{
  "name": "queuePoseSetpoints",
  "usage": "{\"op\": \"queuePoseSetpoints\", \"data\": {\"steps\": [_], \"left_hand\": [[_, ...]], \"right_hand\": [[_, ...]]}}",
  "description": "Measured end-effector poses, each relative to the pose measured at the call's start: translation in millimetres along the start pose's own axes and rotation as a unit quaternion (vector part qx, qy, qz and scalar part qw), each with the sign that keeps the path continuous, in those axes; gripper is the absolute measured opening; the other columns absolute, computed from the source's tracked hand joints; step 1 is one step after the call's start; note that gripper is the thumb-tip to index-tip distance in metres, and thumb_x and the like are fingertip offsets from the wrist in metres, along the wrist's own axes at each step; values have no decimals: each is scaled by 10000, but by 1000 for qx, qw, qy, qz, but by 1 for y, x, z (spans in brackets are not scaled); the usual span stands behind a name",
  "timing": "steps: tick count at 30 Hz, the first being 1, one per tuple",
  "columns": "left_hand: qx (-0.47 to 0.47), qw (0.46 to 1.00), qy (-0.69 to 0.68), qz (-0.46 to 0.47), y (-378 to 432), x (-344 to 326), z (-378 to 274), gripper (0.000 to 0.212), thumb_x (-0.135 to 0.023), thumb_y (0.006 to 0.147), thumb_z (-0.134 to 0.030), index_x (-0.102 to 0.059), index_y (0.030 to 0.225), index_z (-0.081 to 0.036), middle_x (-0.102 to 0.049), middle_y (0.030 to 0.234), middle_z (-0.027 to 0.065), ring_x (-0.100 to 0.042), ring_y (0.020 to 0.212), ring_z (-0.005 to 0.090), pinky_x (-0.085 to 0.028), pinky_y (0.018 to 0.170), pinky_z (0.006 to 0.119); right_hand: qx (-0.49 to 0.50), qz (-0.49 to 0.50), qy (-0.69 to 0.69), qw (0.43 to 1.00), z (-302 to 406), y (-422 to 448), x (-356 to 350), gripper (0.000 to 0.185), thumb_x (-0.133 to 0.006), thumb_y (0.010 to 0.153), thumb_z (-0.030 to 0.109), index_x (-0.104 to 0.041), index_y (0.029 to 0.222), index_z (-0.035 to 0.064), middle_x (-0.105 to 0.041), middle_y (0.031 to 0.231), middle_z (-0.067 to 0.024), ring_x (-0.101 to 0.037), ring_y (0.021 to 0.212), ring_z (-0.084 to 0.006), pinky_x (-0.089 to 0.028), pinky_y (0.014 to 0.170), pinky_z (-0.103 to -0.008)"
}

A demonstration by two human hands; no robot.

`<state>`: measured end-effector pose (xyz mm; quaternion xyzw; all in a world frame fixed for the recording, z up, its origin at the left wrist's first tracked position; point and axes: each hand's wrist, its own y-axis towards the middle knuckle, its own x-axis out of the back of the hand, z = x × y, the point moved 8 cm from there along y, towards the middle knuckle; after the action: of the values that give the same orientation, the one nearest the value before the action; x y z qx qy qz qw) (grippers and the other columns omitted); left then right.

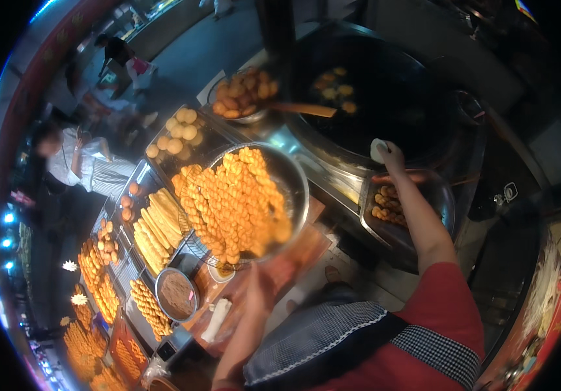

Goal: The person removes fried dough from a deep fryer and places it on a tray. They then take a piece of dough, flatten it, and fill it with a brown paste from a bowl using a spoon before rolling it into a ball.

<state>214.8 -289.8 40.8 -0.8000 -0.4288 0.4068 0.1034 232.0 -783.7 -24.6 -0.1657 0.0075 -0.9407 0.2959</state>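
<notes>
In my right hand (391, 155), near the rim of a large dark wok (383, 93), is a flat round piece of pale dough (378, 150). Several golden pieces (339, 90) lie in the wok. My left hand (261, 288) is blurred beside the lower edge of a steel basin (305, 195); what its fingers do is unclear. Fried dough twists (234, 200) are heaped over the basin and a wire rack. Left of that hand, a pale dough roll (217, 320) lies on the board (295, 254), near a bowl of brown filling or powder (176, 294).
A bowl of browned fried balls (243, 93) stands by the wok, with a wooden handle (305, 108) across it. A metal tray (366, 215) under my right forearm holds twists. Trays of fried dough sticks (158, 229) and balls (177, 132) line the counter; people (84, 156) are beyond.
</notes>
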Motion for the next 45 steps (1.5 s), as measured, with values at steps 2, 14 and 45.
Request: {"op": "queuePoseSetpoints", "data": {"steps": [2, 14, 45], "left_hand": [[17, 998, -10, -65, -1, -4, 1, 675, -325, 937, -563, -444, 1244, 25, -567, 1170, 187, -557, 1088, 275, -429, 935, 347], [-36, 976, 159, -145, -22, 113, 43, 502, -446, 944, -440, -565, 1113, 18, -636, 1022, 115, -592, 1002, 211, -443, 898, 311], [-336, 831, 407, -176, -127, 392, 33, 523, -735, 676, -129, -498, 1130, -19, -533, 1054, 171, -504, 1016, 366, -417, 882, 413]], "right_hand": [[72, 3, -168, 983, -26, 47, -7, 253, -643, 823, 240, -664, 1034, 102, -645, 1043, -107, -624, 931, -253, -489, 814, -351], [249, 33, 0, 968, 84, -11, -49, 205, -538, 926, 151, -613, 1076, 32, -639, 1025, -76, -598, 934, -160, -452, 825, -253], [171, 460, -206, 847, -44, -600, -461, 322, -623, 866, 260, -563, 1083, 30, -614, 987, -200, -600, 902, -315, -462, 815, -353]]}}
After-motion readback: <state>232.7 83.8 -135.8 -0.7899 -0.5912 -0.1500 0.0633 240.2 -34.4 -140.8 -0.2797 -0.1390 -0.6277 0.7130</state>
